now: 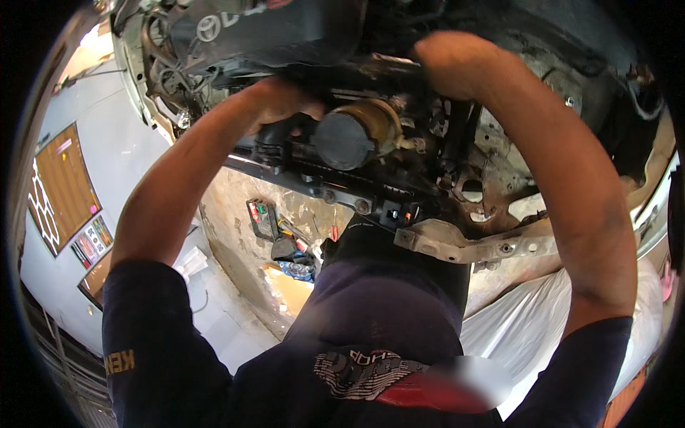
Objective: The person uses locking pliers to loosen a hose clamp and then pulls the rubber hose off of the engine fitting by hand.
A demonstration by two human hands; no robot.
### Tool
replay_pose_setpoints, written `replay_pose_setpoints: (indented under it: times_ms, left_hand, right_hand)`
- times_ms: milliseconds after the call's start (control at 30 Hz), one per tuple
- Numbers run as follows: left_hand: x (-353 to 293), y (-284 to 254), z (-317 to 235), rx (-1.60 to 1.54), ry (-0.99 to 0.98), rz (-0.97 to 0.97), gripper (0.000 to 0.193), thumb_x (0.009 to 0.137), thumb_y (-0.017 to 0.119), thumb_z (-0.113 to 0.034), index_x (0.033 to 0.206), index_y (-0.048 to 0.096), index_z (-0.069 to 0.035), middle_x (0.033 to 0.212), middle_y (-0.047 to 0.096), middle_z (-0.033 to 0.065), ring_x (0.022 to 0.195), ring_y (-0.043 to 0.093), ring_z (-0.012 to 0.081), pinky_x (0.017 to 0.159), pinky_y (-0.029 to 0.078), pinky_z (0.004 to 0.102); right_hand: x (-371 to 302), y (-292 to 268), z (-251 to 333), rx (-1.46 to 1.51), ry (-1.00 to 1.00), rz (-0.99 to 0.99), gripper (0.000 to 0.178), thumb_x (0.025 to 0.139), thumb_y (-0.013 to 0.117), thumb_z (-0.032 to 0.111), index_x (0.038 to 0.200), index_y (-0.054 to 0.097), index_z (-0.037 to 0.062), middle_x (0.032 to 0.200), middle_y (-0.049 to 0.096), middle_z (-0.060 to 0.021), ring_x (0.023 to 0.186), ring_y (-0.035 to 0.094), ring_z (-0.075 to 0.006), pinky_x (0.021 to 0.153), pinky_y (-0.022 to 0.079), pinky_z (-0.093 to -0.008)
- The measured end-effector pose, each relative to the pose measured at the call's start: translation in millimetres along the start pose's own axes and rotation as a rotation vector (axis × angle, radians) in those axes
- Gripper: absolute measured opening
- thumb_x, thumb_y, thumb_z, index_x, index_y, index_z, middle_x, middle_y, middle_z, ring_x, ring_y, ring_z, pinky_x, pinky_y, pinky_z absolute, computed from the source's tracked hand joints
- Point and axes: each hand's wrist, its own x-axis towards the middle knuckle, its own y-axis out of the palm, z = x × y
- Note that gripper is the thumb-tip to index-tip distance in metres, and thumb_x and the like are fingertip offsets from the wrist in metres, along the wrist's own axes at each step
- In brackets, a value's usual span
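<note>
Both my arms reach into a car's open engine bay. My left hand is down among dark parts, just left of a yellowed plastic reservoir with a wide black cap. A fingertip or two shows beside the cap, blurred; the other fingers are hidden. Farther right, my right hand bends over the dark parts behind the reservoir. Only its back and wrist show, so whatever its fingers touch is out of sight. A black engine cover lies beyond my left hand.
A dark front crossmember runs between my body and the engine. At right a bare metal bracket juts toward me. Tools and a small case lie on the floor below. White plastic sheeting drapes at the right.
</note>
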Motion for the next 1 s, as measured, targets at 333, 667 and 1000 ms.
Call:
replay_pose_setpoints:
  times_ms: [333,667,1000]
  left_hand:
    - [-29,-7,54,-0.299,0.299,-0.113,0.067,0.074,0.089,-0.014,0.136,0.063,-0.004,0.126,0.071,0.0112,0.118,0.063,0.0279,0.11,0.042,0.0395]
    - [1,-18,62,0.336,0.56,-0.349,0.053,0.071,0.084,-0.022,0.116,0.07,0.001,0.099,0.073,0.0244,0.091,0.071,0.0354,0.085,0.057,0.0407]
    - [0,-26,71,-0.134,0.368,-0.027,0.071,0.069,0.094,-0.026,0.128,0.069,0.004,0.126,0.072,0.0183,0.117,0.065,0.0316,0.104,0.048,0.0375]
  right_hand:
    - [15,-28,14,-0.162,0.184,0.037,0.021,0.091,0.062,0.006,0.102,0.08,0.0069,0.107,0.077,-0.016,0.106,0.074,-0.0338,0.087,0.062,-0.0438]
    - [-98,-9,-29,-0.212,0.269,-0.043,0.011,0.084,0.068,0.006,0.092,0.076,0.0044,0.09,0.074,-0.0218,0.09,0.074,-0.0404,0.08,0.06,-0.0493]
    - [-218,-43,44,0.134,0.539,-0.017,0.013,0.086,0.068,0.011,0.091,0.073,0.0009,0.09,0.072,-0.0236,0.089,0.069,-0.044,0.079,0.056,-0.0529]
